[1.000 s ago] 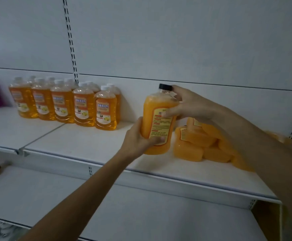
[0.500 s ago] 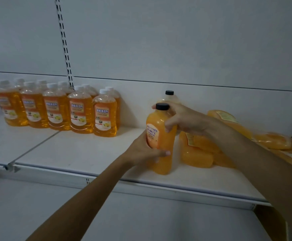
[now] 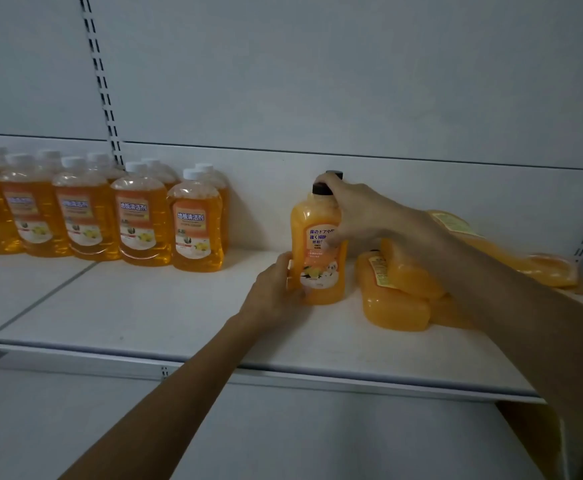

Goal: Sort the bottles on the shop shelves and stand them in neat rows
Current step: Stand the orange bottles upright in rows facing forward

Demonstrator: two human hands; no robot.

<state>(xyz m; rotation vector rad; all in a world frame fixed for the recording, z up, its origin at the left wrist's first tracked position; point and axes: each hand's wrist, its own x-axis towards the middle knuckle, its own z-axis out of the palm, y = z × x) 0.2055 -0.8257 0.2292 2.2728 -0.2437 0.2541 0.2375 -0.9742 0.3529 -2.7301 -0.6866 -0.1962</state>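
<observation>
Having brought the black-capped bottle down from mid-air to stand on the shelf, label outward, I still curl the fingers of my left hand round its base and my right hand round its shoulder, likely starting a row.

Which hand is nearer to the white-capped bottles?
Left. The left hand holds the black-capped bottle low, on the side facing the white-capped bottles; the right hand grips its top, farther right.
</observation>
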